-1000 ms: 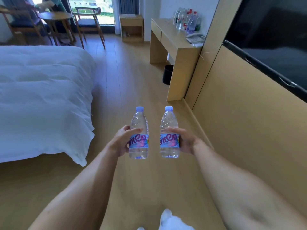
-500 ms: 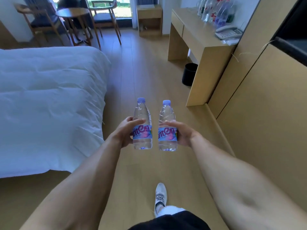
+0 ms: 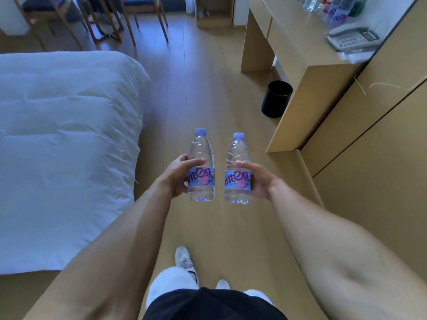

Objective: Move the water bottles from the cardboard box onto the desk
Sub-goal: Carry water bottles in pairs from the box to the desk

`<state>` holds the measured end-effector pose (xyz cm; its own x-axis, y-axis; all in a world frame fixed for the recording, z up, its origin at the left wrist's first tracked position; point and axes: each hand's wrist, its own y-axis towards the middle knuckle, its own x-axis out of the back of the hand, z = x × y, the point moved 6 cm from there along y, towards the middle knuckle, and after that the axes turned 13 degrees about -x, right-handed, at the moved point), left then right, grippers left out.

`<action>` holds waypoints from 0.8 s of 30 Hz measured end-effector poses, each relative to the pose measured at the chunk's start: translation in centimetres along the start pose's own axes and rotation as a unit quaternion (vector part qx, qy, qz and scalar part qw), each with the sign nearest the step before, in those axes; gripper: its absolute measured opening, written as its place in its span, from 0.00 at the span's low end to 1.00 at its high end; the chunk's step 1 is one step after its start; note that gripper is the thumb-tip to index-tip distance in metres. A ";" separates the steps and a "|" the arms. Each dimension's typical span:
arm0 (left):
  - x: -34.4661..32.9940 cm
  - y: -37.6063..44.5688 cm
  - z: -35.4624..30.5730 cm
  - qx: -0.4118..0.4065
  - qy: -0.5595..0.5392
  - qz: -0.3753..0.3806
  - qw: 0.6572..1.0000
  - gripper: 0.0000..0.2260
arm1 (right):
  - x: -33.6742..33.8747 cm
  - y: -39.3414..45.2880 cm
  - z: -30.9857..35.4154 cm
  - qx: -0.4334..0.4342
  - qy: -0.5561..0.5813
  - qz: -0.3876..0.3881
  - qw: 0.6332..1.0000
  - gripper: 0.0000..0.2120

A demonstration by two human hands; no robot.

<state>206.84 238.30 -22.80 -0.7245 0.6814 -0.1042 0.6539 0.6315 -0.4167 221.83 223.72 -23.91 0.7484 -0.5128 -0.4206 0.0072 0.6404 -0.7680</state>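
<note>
My left hand (image 3: pixel 178 176) grips an upright clear water bottle (image 3: pixel 200 153) with a purple cap and a purple-pink label. My right hand (image 3: pixel 258 181) grips a second, matching bottle (image 3: pixel 238 155). Both bottles are held side by side at waist height above the wooden floor. The light wooden desk (image 3: pixel 300 49) stands ahead at the upper right, with several bottles (image 3: pixel 332 10) standing at its far end. The cardboard box is not in view.
A white-covered bed (image 3: pixel 64 144) fills the left side. A black waste bin (image 3: pixel 276 99) stands beside the desk, and a white telephone (image 3: pixel 353 38) lies on the desktop. Wooden wall panels (image 3: pixel 381 146) line the right. Chairs (image 3: pixel 97 17) and a small shelf (image 3: pixel 213 11) stand at the far end.
I have walked forward along the aisle, so the desk, bin and telephone are closer and larger. Both hands keep the same grip on the bottles.
</note>
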 end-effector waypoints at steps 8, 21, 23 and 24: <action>0.4 15.5 -4.4 0.011 0.016 0.048 0.999 0.18 | 2.3 7.6 11.3 0.020 0.028 -0.060 0.998 0.22; 1.7 38.4 -15.7 0.028 0.058 0.126 0.990 0.20 | 2.8 17.3 31.6 0.067 0.079 -0.120 0.987 0.24; 1.6 41.1 -17.0 0.024 0.060 0.132 0.989 0.20 | 3.4 18.5 34.2 0.074 0.077 -0.127 0.986 0.23; 1.4 42.3 -17.6 0.023 0.060 0.132 0.989 0.20 | 3.7 19.2 35.4 0.074 0.075 -0.128 0.986 0.23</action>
<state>237.30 272.50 -24.73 -0.4963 0.8615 -0.1073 0.8046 0.4101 -0.4294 248.20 254.31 -23.12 0.6023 -0.7409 -0.2971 0.2888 0.5492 -0.7842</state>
